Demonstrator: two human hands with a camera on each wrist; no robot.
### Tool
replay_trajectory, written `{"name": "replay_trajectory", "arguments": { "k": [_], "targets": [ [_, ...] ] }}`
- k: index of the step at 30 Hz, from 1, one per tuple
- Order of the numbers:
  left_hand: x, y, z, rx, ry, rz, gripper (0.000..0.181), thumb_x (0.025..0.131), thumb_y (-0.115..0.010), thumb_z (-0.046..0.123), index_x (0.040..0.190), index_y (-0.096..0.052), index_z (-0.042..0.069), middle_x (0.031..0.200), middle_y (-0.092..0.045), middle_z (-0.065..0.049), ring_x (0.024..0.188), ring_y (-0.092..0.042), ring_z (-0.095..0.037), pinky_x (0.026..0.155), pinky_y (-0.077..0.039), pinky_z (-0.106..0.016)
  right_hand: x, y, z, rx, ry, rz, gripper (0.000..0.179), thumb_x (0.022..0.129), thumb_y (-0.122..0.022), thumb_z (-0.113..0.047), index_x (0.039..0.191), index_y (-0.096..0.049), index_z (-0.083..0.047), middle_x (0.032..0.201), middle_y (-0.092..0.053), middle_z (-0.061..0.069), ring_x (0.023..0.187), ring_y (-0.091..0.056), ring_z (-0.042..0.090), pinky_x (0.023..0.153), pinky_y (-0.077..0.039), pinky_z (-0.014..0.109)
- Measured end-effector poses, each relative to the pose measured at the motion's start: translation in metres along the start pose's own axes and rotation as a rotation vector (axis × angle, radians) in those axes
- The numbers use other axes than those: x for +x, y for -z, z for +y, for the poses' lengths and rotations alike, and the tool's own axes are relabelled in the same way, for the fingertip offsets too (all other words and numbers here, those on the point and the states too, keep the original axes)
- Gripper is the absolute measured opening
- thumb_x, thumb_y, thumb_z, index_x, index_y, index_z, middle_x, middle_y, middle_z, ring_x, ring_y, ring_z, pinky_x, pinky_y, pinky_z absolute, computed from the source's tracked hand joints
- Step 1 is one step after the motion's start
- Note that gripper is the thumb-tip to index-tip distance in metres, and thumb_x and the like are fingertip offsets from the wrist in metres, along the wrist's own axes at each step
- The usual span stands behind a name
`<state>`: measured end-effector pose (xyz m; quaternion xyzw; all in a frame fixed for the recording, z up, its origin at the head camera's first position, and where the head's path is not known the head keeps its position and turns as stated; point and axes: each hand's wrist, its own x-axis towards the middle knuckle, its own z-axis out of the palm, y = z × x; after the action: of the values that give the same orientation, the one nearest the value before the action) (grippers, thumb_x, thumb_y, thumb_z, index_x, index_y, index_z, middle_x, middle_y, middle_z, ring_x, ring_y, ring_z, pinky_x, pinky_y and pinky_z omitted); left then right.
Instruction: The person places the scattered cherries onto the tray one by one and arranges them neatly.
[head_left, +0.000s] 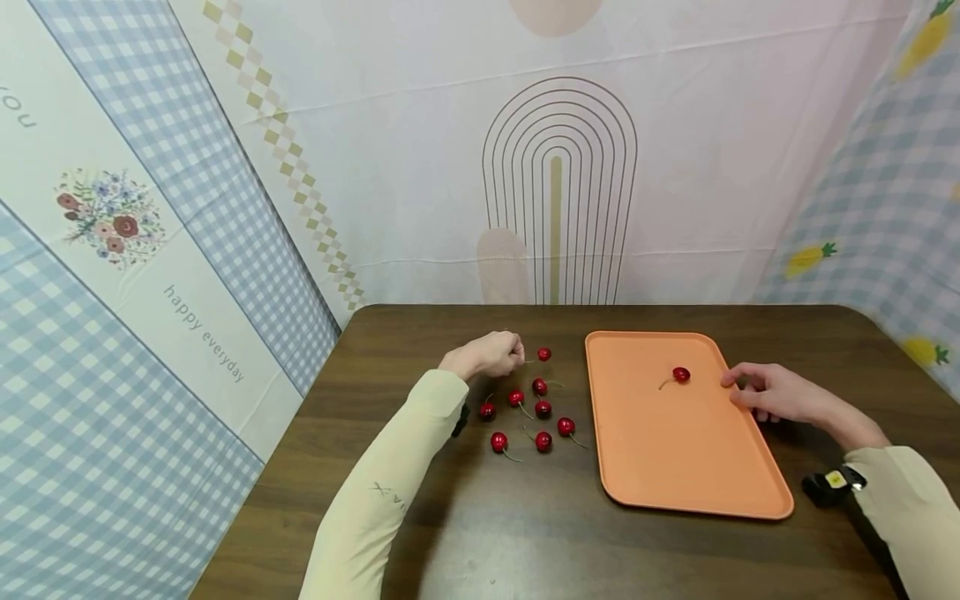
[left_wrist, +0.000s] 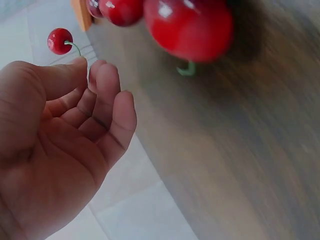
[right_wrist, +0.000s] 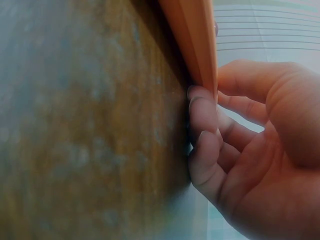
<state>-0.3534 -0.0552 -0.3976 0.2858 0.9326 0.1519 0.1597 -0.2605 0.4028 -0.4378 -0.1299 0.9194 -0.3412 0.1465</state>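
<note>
Left hand [head_left: 495,354] on a cherry's stem [left_wrist: 74,46], right hand [head_left: 783,393] on the tray [head_left: 678,454]

From my end, the head camera gives me the orange tray as my landmark, lying on the dark wooden table [head_left: 510,542]. To the left of the tray, near its far left corner, my left hand pinches the stem between thumb and index finger, with the red cherry [head_left: 544,354] at the stem's other end; I cannot tell whether that fruit touches the table. My right hand grips the tray's right edge, thumb on the upper side and fingers curled at the underside, as the right wrist view shows me.

One single cherry [head_left: 681,375] lies inside the tray, toward its far right part, its stem pointing left. I count seven loose cherries [head_left: 543,409] on the table left of the tray, the closest lying just beside its left rim. Beyond the tray's far edge I see a pale printed cloth [head_left: 405,167], and a black wrist device [head_left: 825,487] sits to the tray's right
</note>
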Motion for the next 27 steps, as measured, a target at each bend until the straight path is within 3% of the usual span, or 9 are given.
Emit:
{"name": "replay_trajectory", "arguments": {
  "k": [2, 6, 19, 27],
  "targets": [
    [0.002, 0.000, 0.005, -0.026, -0.005, 0.003, 0.015, 0.094, -0.048, 0.006, 0.100, -0.062, 0.007, 0.085, -0.058, 0.000, 0.072, -0.050, -0.008, 0.065, -0.041, -0.022, 0.000, -0.001, 0.001, 0.001, 0.004, 0.003, 0.033, 0.098, -0.058, -0.018, 0.123, -0.054, 0.003, 0.073, -0.055, 0.004, 0.057, -0.054, 0.015, 0.051, -0.047, 0.030],
    [0.008, -0.001, 0.015, -0.077, -0.022, -0.003, 0.019, 0.097, -0.049, 0.009, 0.107, -0.064, 0.005, 0.086, -0.063, -0.001, 0.072, -0.054, -0.008, 0.066, -0.043, -0.022, -0.001, -0.002, 0.001, 0.002, 0.007, 0.008, 0.032, 0.098, -0.058, -0.018, 0.122, -0.054, 0.002, 0.074, -0.056, 0.003, 0.057, -0.054, 0.014, 0.051, -0.047, 0.030],
    [0.028, -0.007, 0.044, -0.099, -0.081, 0.024, 0.022, 0.098, -0.049, 0.014, 0.106, -0.067, 0.005, 0.076, -0.062, 0.002, 0.067, -0.055, -0.007, 0.066, -0.045, -0.021, 0.000, -0.001, 0.002, -0.004, 0.004, 0.003, 0.033, 0.098, -0.058, -0.018, 0.123, -0.054, 0.002, 0.073, -0.055, 0.004, 0.058, -0.054, 0.014, 0.051, -0.047, 0.030],
    [0.039, -0.015, 0.060, -0.072, -0.095, 0.064, 0.020, 0.096, -0.052, 0.013, 0.103, -0.070, 0.007, 0.079, -0.061, 0.004, 0.069, -0.053, -0.008, 0.065, -0.043, -0.020, 0.000, -0.002, 0.001, -0.003, 0.007, 0.000, 0.033, 0.098, -0.057, -0.018, 0.124, -0.053, 0.003, 0.074, -0.056, 0.003, 0.058, -0.054, 0.014, 0.051, -0.047, 0.030]
  ]
}}
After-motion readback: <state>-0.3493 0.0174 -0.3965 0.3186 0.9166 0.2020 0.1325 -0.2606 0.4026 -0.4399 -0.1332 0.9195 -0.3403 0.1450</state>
